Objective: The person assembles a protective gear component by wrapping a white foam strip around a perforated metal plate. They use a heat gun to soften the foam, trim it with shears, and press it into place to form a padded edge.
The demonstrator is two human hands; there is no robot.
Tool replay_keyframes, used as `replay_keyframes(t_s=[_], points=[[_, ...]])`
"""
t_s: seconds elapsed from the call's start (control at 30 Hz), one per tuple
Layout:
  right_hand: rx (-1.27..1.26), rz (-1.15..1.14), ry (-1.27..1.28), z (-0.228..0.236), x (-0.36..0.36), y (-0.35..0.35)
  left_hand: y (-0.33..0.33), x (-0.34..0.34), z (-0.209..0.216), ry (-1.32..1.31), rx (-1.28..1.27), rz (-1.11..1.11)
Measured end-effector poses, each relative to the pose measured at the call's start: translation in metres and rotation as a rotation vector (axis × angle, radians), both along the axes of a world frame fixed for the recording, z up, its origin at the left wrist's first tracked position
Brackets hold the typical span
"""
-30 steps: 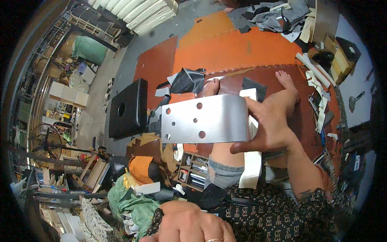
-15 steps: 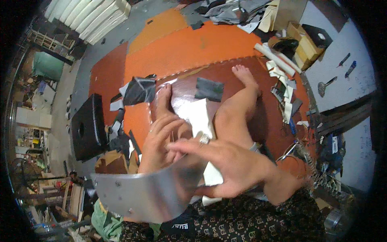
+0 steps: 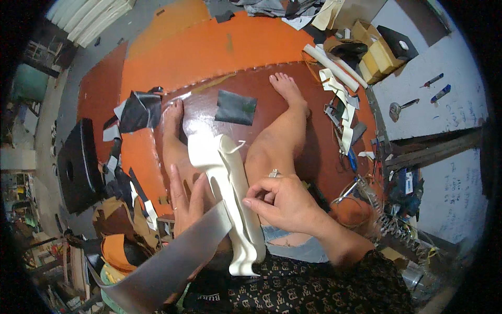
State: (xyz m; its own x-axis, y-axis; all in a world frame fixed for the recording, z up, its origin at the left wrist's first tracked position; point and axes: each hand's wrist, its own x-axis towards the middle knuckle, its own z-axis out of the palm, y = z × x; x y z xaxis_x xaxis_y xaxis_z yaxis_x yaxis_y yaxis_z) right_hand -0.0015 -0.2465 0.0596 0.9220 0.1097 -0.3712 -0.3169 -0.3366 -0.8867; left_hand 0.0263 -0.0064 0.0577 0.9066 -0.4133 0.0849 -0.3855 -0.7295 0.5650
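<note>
A glossy white padded piece [image 3: 241, 183] with loose folded white material along its left side lies lengthwise between my legs. At its left, my left hand [image 3: 187, 206] has its visible fingers stretched out and apart; the palm and thumb are hidden. A wide, curved grey metal strip [image 3: 167, 259] passes in front of that hand, its upper end overlapping the white piece. Whether the left hand touches the strip I cannot tell. My right hand [image 3: 285, 201], with a ring, is closed in a pinch at the white piece's right edge. What its fingertips hold is too small to make out.
A dark grey square patch [image 3: 236, 107] and crumpled black material [image 3: 141, 111] lie on the mat [image 3: 183, 47]. A black padded panel [image 3: 78, 165] stands at left. White strips [image 3: 345, 115], cables and tools line the right, beside a pale board [image 3: 434, 110].
My hands have moved apart. The right hand is now at the white piece's right edge. The metal strip has turned and slants down to the left. The white piece shows more fully.
</note>
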Motion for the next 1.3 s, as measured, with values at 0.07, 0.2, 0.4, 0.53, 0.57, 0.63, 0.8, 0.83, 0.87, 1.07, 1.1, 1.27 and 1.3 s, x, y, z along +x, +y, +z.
replay_keyframes(t_s=[0.07, 0.2, 0.4, 0.53, 0.57, 0.63, 0.8, 0.83, 0.87, 1.07, 1.1, 1.27, 1.3], points=[[0.010, 0.020, -0.016, 0.002, 0.001, 0.000, 0.015, -0.008, 0.000, 0.010, 0.030, -0.154], [0.012, 0.074, -0.046, -0.007, -0.001, 0.006, 0.017, -0.013, 0.015, 0.129, -0.002, -0.377], [-0.100, 0.074, 0.038, 0.006, 0.007, 0.023, 0.008, -0.007, 0.000, 0.067, -0.024, -0.233], [-0.187, 0.043, 0.059, 0.003, 0.015, 0.031, 0.000, -0.013, -0.010, 0.002, 0.059, -0.154], [-0.186, 0.038, 0.041, 0.000, 0.014, 0.032, -0.003, -0.015, -0.009, -0.001, 0.096, -0.138], [-0.182, 0.032, 0.003, -0.011, 0.013, 0.032, -0.009, -0.017, -0.004, -0.005, 0.171, -0.105], [-0.082, 0.044, 0.031, -0.025, 0.009, 0.026, -0.008, -0.017, -0.008, 0.015, 0.162, -0.101], [-0.078, 0.055, 0.041, -0.025, 0.010, 0.024, -0.008, -0.017, -0.007, 0.019, 0.164, -0.103], [-0.067, 0.065, 0.047, -0.025, 0.010, 0.023, -0.008, -0.017, -0.007, 0.023, 0.169, -0.103], [-0.023, 0.118, 0.087, -0.026, 0.016, 0.014, -0.010, -0.019, -0.006, 0.026, 0.181, -0.091], [-0.018, 0.133, 0.086, -0.028, 0.019, 0.012, -0.010, -0.019, -0.006, 0.037, 0.185, -0.084], [-0.024, 0.219, 0.051, -0.024, 0.027, 0.005, -0.018, -0.019, -0.007, 0.053, 0.200, -0.035], [-0.055, 0.253, 0.024, -0.023, 0.030, 0.004, -0.019, -0.020, -0.007, 0.063, 0.197, -0.022]])
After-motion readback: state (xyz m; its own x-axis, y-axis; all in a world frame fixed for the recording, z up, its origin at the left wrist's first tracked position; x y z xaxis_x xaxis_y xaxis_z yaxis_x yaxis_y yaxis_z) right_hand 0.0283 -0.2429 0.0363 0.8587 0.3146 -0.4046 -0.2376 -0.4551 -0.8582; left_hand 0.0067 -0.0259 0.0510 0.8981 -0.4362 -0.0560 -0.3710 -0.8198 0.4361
